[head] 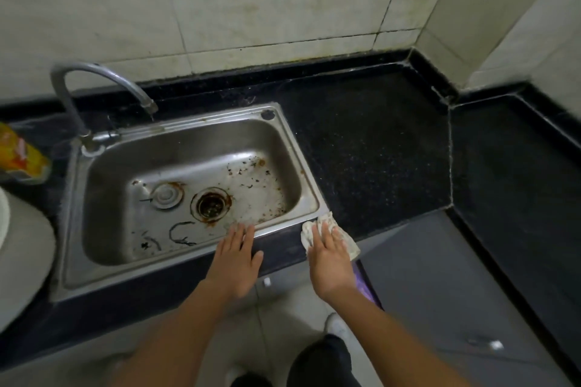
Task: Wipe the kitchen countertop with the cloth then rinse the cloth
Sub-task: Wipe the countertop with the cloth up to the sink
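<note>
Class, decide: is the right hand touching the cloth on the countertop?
Touching. The head view shows the right hand lying flat on the cloth, fingers straight, pressing it onto the countertop.

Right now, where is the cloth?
In the head view the cloth lies at the front edge of the black countertop, just right of the sink near its front corner, under the right hand.

Left forearm and right forearm bare, both extended forward. Left hand: palm down, fingers straight and close together, thumb out to the side. Right hand: palm down, fingers straight, laid flat. Hands apart, not touching.
</note>
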Demonstrator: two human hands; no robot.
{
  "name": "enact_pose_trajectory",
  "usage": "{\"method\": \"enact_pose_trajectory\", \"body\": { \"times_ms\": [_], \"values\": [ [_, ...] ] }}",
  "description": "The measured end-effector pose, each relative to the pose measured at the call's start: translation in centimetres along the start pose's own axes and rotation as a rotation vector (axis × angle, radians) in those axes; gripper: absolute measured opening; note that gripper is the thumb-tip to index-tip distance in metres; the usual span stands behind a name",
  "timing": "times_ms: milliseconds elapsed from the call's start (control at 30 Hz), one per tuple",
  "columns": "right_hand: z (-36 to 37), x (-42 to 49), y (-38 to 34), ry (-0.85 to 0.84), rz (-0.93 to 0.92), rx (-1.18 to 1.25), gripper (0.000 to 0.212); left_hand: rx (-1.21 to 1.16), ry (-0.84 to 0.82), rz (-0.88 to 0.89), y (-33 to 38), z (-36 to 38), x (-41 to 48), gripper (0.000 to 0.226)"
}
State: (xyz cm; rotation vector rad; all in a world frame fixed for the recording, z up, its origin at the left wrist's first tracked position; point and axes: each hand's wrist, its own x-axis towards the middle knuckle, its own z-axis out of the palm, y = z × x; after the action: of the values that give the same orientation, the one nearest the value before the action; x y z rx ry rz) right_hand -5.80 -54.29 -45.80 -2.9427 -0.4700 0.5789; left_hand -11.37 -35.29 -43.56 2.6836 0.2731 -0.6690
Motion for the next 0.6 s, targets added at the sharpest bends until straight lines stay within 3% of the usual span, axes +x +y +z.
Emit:
{"method": "enact_pose_trajectory", "body": {
  "times_ms": [133, 300, 433, 600],
  "values": [
    [-1.0, -0.7, 1.1, 0.017, -0.057, -0.025, 0.073, -0.021, -0.023, 0.026, -1.1, -0.6, -0.6, 0.064],
    [-1.5, 1.9, 3.6, 0.078, 0.116, -0.013, 0.079, -0.065, -0.042, 0.0, -0.8, -0.6, -0.1, 0.067],
    [-1.3, 8.0, 6.4, 0.017, 0.159, -0.077, 0.07, -0.04, -0.017, 0.005, 0.4, -0.3, 1.1, 0.063],
    [-3.8, 13.7, 8.8, -0.013, 0.038, -0.196, 0.065, -0.028, -0.029, 0.144, 4.1, -0.8, 4.7, 0.053]
  ]
}}
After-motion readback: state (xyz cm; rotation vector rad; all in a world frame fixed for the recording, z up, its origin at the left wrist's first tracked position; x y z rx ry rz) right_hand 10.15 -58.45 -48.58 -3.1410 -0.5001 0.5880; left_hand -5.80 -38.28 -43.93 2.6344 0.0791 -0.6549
